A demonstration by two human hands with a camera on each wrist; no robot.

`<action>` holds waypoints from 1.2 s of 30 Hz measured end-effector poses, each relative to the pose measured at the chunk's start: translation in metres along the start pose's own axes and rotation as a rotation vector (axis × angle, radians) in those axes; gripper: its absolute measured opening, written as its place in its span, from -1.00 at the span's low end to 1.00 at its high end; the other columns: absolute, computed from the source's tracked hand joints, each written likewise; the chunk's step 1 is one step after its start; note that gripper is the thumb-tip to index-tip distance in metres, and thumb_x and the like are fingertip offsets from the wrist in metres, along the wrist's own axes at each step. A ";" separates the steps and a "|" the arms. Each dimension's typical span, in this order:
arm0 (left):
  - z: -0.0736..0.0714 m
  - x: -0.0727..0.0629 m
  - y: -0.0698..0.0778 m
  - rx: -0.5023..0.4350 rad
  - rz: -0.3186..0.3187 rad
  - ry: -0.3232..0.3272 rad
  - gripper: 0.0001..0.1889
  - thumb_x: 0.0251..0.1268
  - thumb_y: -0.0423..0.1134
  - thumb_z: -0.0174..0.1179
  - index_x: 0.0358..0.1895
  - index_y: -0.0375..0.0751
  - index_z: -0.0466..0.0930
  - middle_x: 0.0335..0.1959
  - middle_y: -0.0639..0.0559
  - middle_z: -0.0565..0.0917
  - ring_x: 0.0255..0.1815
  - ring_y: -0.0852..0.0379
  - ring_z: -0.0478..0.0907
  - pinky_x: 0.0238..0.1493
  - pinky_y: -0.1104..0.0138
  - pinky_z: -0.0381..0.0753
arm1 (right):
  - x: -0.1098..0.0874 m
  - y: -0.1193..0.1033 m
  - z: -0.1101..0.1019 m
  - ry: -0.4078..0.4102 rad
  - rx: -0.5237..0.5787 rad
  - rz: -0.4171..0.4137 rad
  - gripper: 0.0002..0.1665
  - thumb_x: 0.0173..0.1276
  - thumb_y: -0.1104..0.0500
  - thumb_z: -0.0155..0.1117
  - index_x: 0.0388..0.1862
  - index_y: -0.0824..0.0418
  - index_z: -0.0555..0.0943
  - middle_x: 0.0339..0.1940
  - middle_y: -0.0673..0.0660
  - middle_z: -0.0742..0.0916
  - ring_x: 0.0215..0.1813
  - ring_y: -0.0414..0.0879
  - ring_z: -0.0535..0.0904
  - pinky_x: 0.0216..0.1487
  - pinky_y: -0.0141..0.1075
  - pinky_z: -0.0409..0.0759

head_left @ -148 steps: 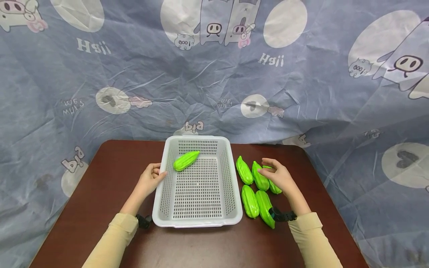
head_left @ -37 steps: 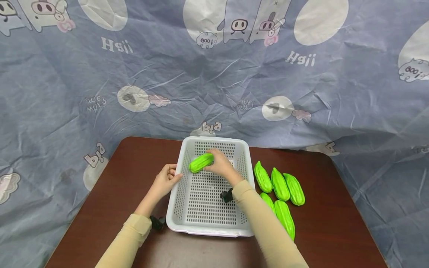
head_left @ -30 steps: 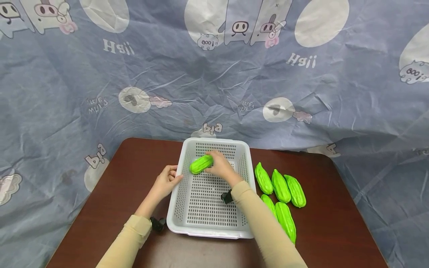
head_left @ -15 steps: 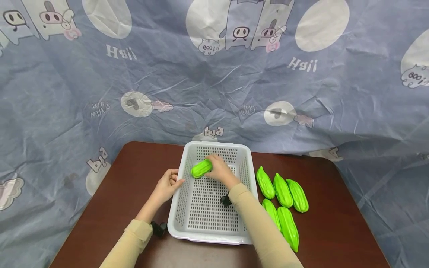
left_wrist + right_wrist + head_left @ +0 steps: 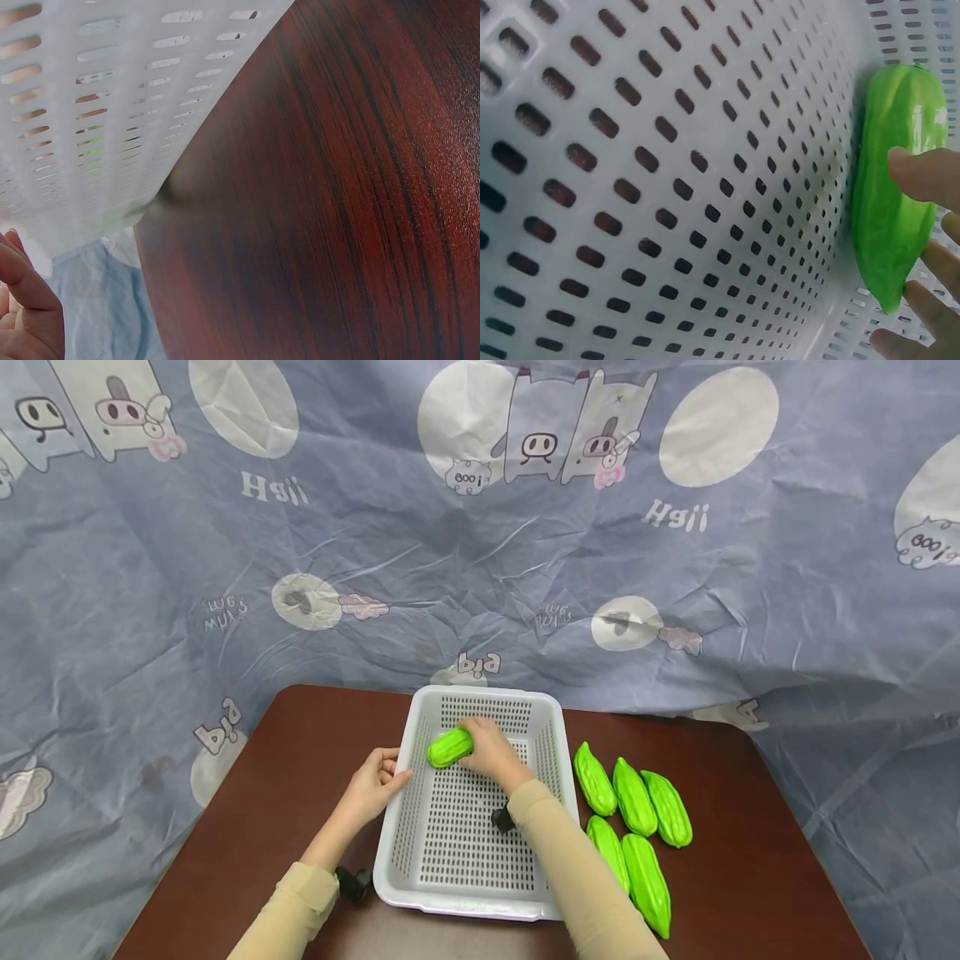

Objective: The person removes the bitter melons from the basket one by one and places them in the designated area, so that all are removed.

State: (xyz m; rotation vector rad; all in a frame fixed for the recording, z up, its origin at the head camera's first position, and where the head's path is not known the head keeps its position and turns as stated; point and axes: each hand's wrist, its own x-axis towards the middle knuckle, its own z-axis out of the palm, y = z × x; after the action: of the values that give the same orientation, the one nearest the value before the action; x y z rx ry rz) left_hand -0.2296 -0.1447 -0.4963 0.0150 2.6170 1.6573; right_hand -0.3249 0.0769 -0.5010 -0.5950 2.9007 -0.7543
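A light grey perforated plastic basket (image 5: 480, 906) stands on the table. My left hand (image 5: 372, 785) grips its left rim, thumb over the edge and fingers on the outside; its curled fingers (image 5: 34, 300) show beside the basket wall (image 5: 112, 97) in the left wrist view. Inside the basket, toward the far left, my right hand (image 5: 491, 752) holds a bright green bitter melon (image 5: 450, 747). In the right wrist view the thumb lies on top of the bitter melon (image 5: 892, 202) and the fingers are along its other side, close over the perforated floor.
Several more green bitter melons (image 5: 633, 797) lie in two rows on the brown table (image 5: 750, 893), right of the basket. My right sleeve (image 5: 577, 877) crosses the basket's right rim. A blue printed cloth (image 5: 480, 552) hangs behind the table.
Since the oldest frame my right hand has moved left from over the melons on the table into the basket and taken hold of the bitter melon there. My left hand stays at the rim.
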 end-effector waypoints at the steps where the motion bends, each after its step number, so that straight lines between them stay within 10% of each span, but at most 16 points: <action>1: 0.000 0.000 -0.001 0.002 0.004 -0.001 -0.49 0.35 -0.27 0.26 0.30 -0.34 0.34 -0.19 -0.14 0.60 -0.37 0.18 0.55 -0.33 0.35 0.61 | 0.000 0.001 0.002 0.002 -0.006 -0.005 -0.15 0.04 0.24 0.56 0.36 0.21 0.45 0.38 0.21 0.50 0.44 0.14 0.35 0.50 0.00 0.24; 36: 0.003 0.002 -0.004 0.000 0.006 0.018 -0.49 0.34 -0.29 0.27 0.30 -0.33 0.36 -0.19 -0.13 0.60 -0.37 0.19 0.54 -0.33 0.38 0.59 | -0.001 0.010 0.013 0.052 -0.151 -0.039 -0.36 0.08 0.14 0.57 0.16 0.13 0.55 0.16 0.08 0.59 0.21 0.01 0.48 0.34 -0.09 0.46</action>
State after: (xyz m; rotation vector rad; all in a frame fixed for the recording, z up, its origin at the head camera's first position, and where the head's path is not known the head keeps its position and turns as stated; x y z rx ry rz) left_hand -0.2313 -0.1439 -0.5012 0.0079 2.6326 1.6680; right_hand -0.3251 0.0797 -0.5168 -0.6580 3.0223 -0.5671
